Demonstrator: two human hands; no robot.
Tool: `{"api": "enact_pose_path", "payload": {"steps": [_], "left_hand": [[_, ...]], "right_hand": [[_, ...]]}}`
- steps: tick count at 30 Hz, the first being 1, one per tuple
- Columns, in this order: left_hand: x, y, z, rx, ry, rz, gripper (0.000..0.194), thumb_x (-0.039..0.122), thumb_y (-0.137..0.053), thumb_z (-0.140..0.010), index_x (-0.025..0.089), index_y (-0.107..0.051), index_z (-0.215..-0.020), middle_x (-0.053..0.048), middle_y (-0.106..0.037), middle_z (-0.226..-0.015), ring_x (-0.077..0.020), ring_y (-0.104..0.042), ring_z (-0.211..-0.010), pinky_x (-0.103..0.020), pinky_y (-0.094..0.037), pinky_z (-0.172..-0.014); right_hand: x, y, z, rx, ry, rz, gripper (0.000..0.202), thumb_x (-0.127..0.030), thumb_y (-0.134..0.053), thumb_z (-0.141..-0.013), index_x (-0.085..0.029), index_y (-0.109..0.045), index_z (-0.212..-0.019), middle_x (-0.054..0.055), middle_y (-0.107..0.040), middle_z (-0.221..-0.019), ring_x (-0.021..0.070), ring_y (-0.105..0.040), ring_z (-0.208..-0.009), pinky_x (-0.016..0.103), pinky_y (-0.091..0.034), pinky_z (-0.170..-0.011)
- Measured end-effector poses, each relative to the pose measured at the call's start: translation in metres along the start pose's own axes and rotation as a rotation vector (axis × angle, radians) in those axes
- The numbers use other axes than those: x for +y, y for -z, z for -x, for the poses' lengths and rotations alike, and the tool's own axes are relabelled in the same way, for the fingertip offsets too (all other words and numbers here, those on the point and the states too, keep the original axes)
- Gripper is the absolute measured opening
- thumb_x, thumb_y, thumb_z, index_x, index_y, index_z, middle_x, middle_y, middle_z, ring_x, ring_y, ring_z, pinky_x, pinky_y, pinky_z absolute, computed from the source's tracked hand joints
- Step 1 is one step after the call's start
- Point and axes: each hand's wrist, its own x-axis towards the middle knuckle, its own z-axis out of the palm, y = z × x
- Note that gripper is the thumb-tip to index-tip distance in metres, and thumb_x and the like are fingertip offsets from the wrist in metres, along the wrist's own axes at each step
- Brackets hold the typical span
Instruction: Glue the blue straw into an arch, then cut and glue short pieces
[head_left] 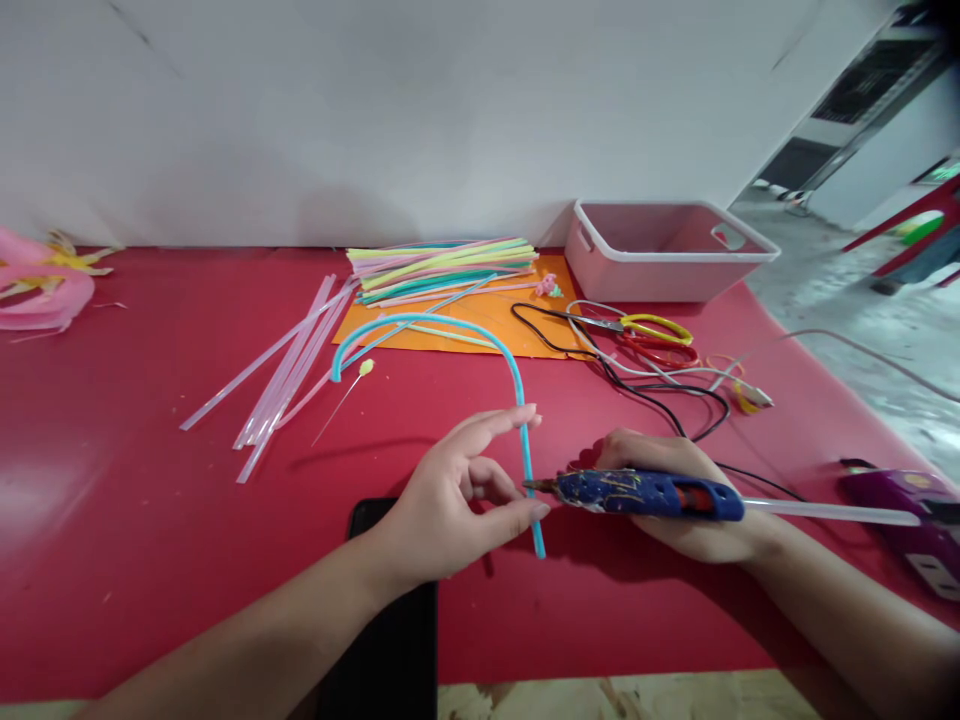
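Left hand (457,500) pinches a curved blue fuzzy stem (519,385) above the red desk's (247,580) front edge, near the middle; right hand (675,455) grips a dark-blue glue gun (645,493). The stem looks light, bendy, easily crushed; best held near its straight end.

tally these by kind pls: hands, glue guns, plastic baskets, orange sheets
Hands, left hand and right hand: 2
Glue gun: 1
Pink basket: 1
Orange sheet: 1
Total: 5
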Motion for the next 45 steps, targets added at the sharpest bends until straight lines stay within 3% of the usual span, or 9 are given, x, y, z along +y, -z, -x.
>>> {"api": "enact_pose_path", "payload": {"steps": [7, 21, 30, 36, 45], "left_hand": [[0.0007, -0.0008, 0.0000, 0.002, 0.006, -0.004, 0.071, 0.023, -0.081, -0.078, 0.025, -0.051, -0.143, -0.016, -0.057, -0.143, -0.0052, -0.064, -0.067, -0.019, -0.056, -0.060], [0.0044, -0.0014, 0.0000, -0.019, 0.009, -0.004, 0.071, 0.020, -0.080, -0.079, 0.026, -0.051, -0.143, -0.017, -0.043, -0.156, -0.0020, -0.063, -0.067, -0.017, -0.055, -0.061], [0.0059, -0.0024, -0.0005, -0.022, 0.013, -0.003, 0.070, 0.019, -0.079, -0.079, 0.022, -0.051, -0.143, -0.016, -0.056, -0.143, -0.0030, -0.063, -0.066, -0.017, -0.054, -0.061], [0.0057, -0.0022, -0.0001, -0.011, -0.010, -0.018, 0.069, 0.020, -0.080, -0.078, 0.024, -0.052, -0.141, -0.015, -0.048, -0.150, -0.0026, -0.064, -0.067, -0.018, -0.055, -0.063], [0.0071, -0.0015, -0.0009, -0.024, -0.002, -0.023, 0.069, 0.019, -0.080, -0.078, 0.023, -0.052, -0.141, -0.016, -0.051, -0.148, -0.0025, -0.064, -0.066, -0.017, -0.054, -0.061]], "right_hand": [[-0.0027, 0.0028, -0.0015, -0.010, 0.017, 0.016, 0.012, -0.026, -0.059, -0.083, -0.022, -0.064, -0.094, 0.005, -0.068, -0.085, 0.0177, -0.063, -0.073, 0.029, -0.045, -0.064], [-0.0031, 0.0019, -0.0017, 0.006, 0.039, 0.050, 0.011, -0.028, -0.059, -0.085, -0.022, -0.063, -0.094, 0.005, -0.068, -0.085, 0.0181, -0.063, -0.073, 0.029, -0.045, -0.065], [-0.0013, 0.0023, -0.0016, 0.015, 0.027, 0.061, 0.012, -0.027, -0.058, -0.085, -0.022, -0.062, -0.095, 0.006, -0.068, -0.086, 0.0185, -0.062, -0.073, 0.030, -0.047, -0.066], [-0.0004, 0.0015, -0.0008, 0.030, 0.011, 0.065, 0.013, -0.026, -0.059, -0.083, -0.022, -0.062, -0.096, 0.006, -0.068, -0.087, 0.0192, -0.063, -0.074, 0.031, -0.047, -0.066], [-0.0003, 0.0018, -0.0015, 0.050, 0.027, 0.077, 0.013, -0.027, -0.061, -0.083, -0.023, -0.062, -0.095, 0.006, -0.069, -0.087, 0.0197, -0.064, -0.074, 0.031, -0.048, -0.067]]}}
